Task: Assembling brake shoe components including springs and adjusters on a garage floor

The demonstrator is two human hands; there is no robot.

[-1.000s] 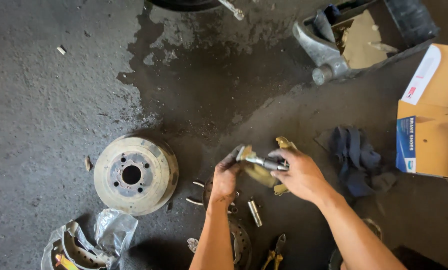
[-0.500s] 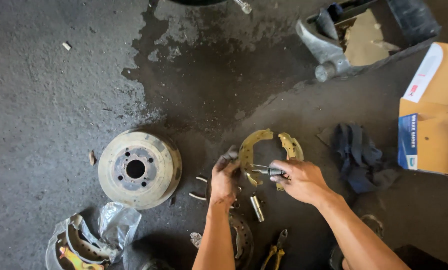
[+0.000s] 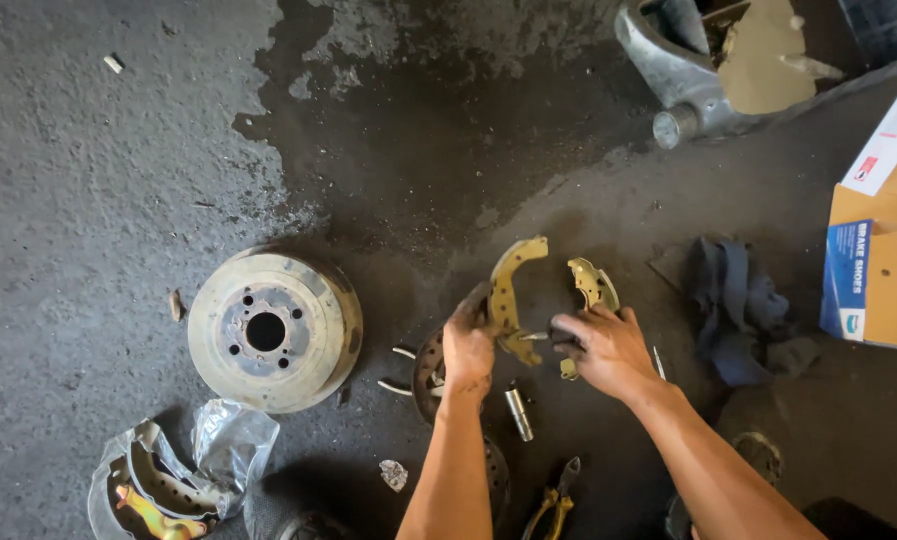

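Two hands | left hand (image 3: 468, 345) grips brake shoe (image 3: 509, 290) | right hand (image 3: 609, 350) clasps second shoe (image 3: 594, 285)

Floor (image 3: 89, 180): grey concrete with a dark oil stain (image 3: 439, 150).
On it: brake drum (image 3: 275, 330), blue rag (image 3: 737, 308), cardboard box (image 3: 884, 270), pliers (image 3: 552, 500), plastic bag (image 3: 169, 470).

Brake drum (image 3: 274, 331) lies left of hands (image 3: 539, 345); rag (image 3: 737, 308) right.

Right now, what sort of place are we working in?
Probably a car repair garage floor: stained concrete, a brake drum, and brake shoes in the hands.
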